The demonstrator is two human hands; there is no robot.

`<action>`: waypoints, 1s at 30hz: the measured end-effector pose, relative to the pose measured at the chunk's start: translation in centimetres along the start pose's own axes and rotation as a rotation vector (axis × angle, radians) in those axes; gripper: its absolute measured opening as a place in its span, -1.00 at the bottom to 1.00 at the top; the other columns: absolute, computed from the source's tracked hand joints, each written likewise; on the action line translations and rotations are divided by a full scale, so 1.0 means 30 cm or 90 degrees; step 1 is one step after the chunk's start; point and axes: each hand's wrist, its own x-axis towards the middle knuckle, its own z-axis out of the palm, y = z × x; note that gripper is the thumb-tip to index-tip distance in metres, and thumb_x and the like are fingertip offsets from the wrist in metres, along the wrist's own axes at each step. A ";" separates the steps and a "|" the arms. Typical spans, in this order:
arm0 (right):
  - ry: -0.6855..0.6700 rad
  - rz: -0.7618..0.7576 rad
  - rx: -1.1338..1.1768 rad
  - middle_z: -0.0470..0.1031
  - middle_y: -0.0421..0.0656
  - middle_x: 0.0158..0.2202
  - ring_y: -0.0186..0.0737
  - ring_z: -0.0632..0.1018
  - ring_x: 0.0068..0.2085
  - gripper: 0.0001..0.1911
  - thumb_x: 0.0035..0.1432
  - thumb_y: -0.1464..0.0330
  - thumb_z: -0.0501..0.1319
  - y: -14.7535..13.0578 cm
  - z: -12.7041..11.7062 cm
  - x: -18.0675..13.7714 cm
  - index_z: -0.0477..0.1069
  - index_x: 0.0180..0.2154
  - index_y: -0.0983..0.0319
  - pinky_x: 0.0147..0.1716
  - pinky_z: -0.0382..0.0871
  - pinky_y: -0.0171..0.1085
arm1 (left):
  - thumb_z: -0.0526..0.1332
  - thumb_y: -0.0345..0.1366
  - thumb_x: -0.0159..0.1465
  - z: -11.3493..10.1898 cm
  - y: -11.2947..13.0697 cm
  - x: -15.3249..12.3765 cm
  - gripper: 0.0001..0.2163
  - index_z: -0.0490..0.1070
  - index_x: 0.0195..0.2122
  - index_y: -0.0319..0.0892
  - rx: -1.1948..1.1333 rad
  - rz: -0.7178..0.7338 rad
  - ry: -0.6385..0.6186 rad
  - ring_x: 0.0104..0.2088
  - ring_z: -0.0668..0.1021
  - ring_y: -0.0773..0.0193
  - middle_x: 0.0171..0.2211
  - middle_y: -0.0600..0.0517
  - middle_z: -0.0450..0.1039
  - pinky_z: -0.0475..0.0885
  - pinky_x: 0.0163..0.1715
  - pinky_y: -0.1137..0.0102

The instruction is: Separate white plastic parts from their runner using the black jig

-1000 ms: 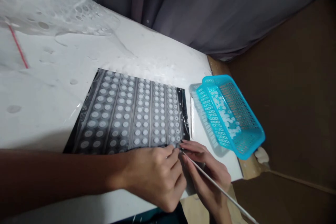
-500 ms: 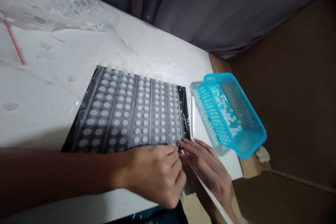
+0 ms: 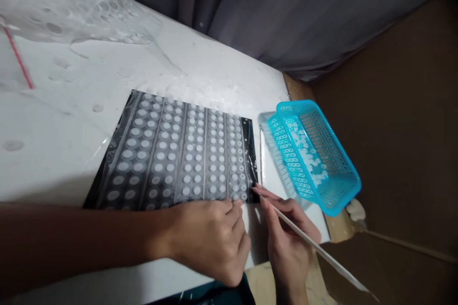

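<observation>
A dark sheet (image 3: 181, 145) under clear film lies on the table, with rows of round white discs in long strips. My left hand (image 3: 214, 238) is closed at the sheet's near edge, its fingers curled down; what they grip is hidden. At the near right corner of the sheet is my right hand (image 3: 289, 228), pinching a long thin white strip (image 3: 322, 252). The strip slants down to the right, past the table edge. I cannot tell its material.
A blue perforated basket (image 3: 322, 162) with small white pieces inside stands tilted right of the sheet, at the table's edge. Clear plastic with punched round holes (image 3: 71, 5) is heaped at the back left, near a red strip (image 3: 18, 57). A dark curtain (image 3: 279, 14) hangs behind the white table (image 3: 53, 119).
My right hand has turned and shifted slightly right, away from my left fingers. The white strip has swung outward to the right with it. My left hand stays almost in place.
</observation>
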 end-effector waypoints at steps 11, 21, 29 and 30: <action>-0.272 -0.212 -0.036 0.74 -0.09 -0.09 0.00 0.68 0.14 -0.83 0.31 0.54 0.37 -0.009 -0.039 0.053 0.63 -0.20 0.13 0.13 0.65 -0.01 | 0.15 -0.39 0.27 -0.009 0.009 0.005 -0.77 0.63 -0.35 -0.27 -0.037 0.018 0.020 -0.40 0.72 0.01 -0.39 -0.20 0.67 0.71 -0.27 0.13; -0.291 -0.228 -0.029 0.74 -0.09 -0.05 0.01 0.67 0.15 -0.78 0.31 0.58 0.37 -0.015 -0.029 0.059 0.63 -0.16 0.13 0.13 0.64 0.02 | 0.20 -0.37 0.24 -0.017 0.000 0.011 -0.83 0.60 -0.37 -0.24 -0.023 0.060 0.004 -0.42 0.70 0.04 -0.45 -0.17 0.63 0.70 -0.32 0.16; -0.291 -0.172 -0.007 0.74 -0.12 -0.03 -0.01 0.67 0.17 -0.77 0.32 0.56 0.36 -0.008 -0.034 0.047 0.64 -0.15 0.10 0.16 0.63 -0.02 | 0.18 -0.37 0.25 -0.013 0.006 0.006 -0.81 0.62 -0.36 -0.22 -0.028 0.039 -0.003 -0.41 0.69 0.03 -0.42 -0.15 0.64 0.69 -0.37 0.15; -0.291 -0.157 0.001 0.74 -0.12 -0.02 -0.01 0.67 0.18 -0.78 0.32 0.56 0.37 -0.006 -0.035 0.046 0.63 -0.16 0.09 0.16 0.64 -0.03 | 0.18 -0.35 0.26 -0.012 0.007 0.004 -0.81 0.61 -0.35 -0.21 -0.032 0.036 -0.011 -0.41 0.70 0.03 -0.41 -0.15 0.65 0.69 -0.36 0.16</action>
